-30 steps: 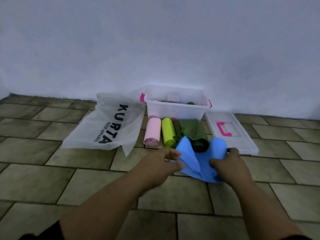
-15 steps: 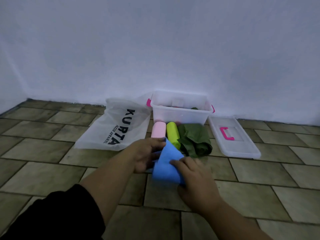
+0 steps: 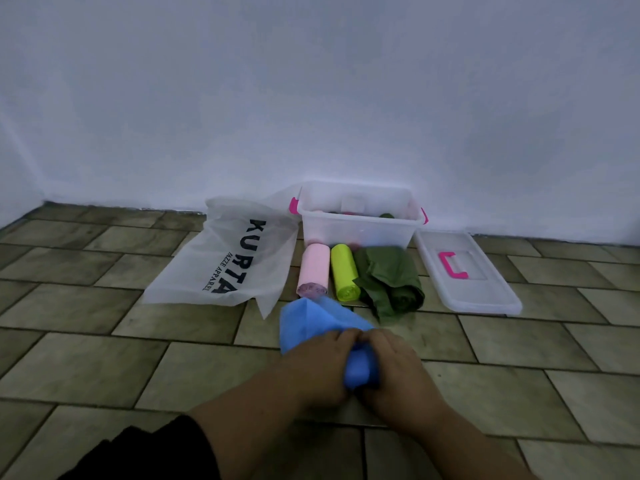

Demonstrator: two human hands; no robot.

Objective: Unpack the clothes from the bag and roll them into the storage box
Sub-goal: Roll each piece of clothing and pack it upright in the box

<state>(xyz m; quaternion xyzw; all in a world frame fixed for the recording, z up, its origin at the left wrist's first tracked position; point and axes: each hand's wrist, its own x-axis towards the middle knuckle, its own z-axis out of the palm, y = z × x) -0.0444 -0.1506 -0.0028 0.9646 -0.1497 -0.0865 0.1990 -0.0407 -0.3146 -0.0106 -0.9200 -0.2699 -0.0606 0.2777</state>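
Now, step in hand: rolling the soft blue cloth garment (image 3: 311, 322) on the tiled floor (image 3: 104, 344), by my reading
Left hand (image 3: 317, 367): curled down over the near, left part of the blue roll, fingers closed on the fabric
Right hand (image 3: 393, 367): mirrored on the right part of the roll, fingers closed on it too; the two hands touch at the knuckles
Grip state: both hands wrapped around the same tight blue bundle, nothing else held
Key relation: the roll's long axis runs left to right under the hands, and the loose tail of the blue garment lies flat beyond the fingertips, fanning away toward the far left; rolling onward means pushing away from the body
Nearer hand: both sit equally on the roll; the left is closer to the wider spread of unrolled cloth
Finished rolls: a pink rolled garment (image 3: 314, 270), a lime-yellow rolled garment (image 3: 344, 271) and a looser dark green rolled garment (image 3: 389, 280) lie side by side on the floor, just in front of the box
Storage box: clear plastic tub with pink clips (image 3: 360, 230), against the wall, open, some items already inside
Lid: clear plastic lid with pink handle (image 3: 465, 275), flat on the floor to the right of the box
Bag: translucent white bag printed KURTA (image 3: 228, 258), lying slack to the left of the box
Risk: the uneven tail may roll crooked, I'd judge
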